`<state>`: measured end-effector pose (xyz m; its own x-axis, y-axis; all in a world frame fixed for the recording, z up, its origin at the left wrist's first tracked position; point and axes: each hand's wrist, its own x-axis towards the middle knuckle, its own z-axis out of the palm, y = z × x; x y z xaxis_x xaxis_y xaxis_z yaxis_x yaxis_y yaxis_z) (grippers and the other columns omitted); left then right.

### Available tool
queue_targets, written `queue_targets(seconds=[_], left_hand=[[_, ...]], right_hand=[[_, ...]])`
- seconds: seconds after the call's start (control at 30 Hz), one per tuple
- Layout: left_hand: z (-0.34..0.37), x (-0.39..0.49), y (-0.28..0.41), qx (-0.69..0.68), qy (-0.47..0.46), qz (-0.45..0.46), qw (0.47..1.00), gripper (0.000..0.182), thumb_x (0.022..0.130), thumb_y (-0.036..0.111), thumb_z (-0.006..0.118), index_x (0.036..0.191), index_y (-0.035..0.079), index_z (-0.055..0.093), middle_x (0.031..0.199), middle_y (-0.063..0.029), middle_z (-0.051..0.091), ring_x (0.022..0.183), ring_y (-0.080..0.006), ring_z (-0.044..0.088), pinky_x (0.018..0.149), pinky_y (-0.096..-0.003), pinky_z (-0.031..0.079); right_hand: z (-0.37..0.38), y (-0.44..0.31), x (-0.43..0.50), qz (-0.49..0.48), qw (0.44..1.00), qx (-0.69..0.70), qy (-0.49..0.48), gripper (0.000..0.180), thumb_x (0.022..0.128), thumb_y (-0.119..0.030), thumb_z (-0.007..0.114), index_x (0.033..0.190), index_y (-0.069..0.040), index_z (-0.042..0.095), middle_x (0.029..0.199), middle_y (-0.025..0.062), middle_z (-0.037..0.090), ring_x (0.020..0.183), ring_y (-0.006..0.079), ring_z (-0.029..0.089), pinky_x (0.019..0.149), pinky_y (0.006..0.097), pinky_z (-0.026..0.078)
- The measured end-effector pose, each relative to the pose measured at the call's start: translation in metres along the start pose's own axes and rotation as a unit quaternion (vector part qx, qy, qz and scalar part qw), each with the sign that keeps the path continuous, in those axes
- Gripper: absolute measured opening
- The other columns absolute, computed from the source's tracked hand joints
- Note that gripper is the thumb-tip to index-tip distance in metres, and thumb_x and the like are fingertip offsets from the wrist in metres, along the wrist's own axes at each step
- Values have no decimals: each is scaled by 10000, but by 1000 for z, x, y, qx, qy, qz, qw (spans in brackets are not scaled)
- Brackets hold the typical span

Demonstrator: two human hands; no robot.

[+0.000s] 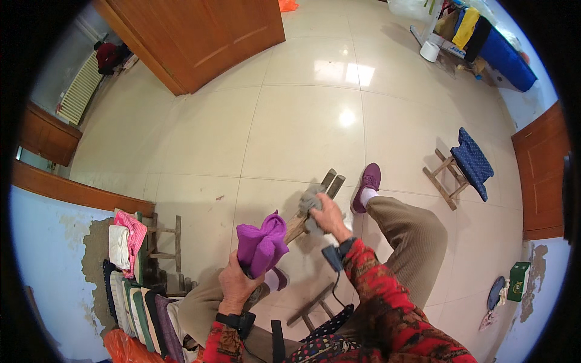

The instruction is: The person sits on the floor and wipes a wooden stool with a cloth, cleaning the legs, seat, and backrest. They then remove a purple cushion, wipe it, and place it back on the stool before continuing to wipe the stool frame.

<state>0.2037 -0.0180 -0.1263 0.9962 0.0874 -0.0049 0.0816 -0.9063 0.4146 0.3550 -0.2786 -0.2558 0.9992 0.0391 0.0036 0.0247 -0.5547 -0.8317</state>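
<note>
My left hand (239, 282) is closed around the bottom of a bundle of folded purple fabric (263, 245), whose rolled and pointed edges stick up. My right hand (327, 214) grips a wad of grey cloth (311, 198) pressed against a worn wooden frame (336, 185). Two bars of that frame show beyond the wad, and a single bar (296, 227) runs back towards the purple fabric. Whether the fabric touches the frame cannot be told. Both wrists wear black straps, the right one with a cable.
To the right stands a wooden stool with a blue cloth seat (472, 163). Folded fabrics (136, 313) are stacked at the lower left beside an orange plastic bag (127, 349). A wooden door (204, 41) stands ajar ahead. A person (109, 58) crouches by the radiator (81, 93).
</note>
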Motion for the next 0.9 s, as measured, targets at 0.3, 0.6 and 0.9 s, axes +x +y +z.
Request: queue_targets(seconds=[0.3,0.6,0.9], left_hand=[[2,-6,1,6,-9,27,1000,822,616,354,860,1275,86,447,921,-163,660,773,-385,667,644,-464,534],[4,-7,-4,6,-2,18,1000,815,623,369,852,1268,90,438,929,-165,659,763,-391,664,646,-464,536],[2,-6,-1,4,2,10,1000,803,632,358,842,1265,80,434,906,-175,662,765,-400,662,640,-472,527]], right_hand=[[-23,8,27,45,969,-244,-13,301,788,-171,697,1044,-36,612,1042,172,571,961,406,620,787,485,534],[-13,-3,-7,18,996,-55,-69,369,790,-233,680,1115,-66,628,1064,188,614,988,403,620,840,475,508],[-16,1,18,36,991,-118,-50,349,786,-227,693,1068,-33,622,1025,215,621,968,403,634,832,483,523]])
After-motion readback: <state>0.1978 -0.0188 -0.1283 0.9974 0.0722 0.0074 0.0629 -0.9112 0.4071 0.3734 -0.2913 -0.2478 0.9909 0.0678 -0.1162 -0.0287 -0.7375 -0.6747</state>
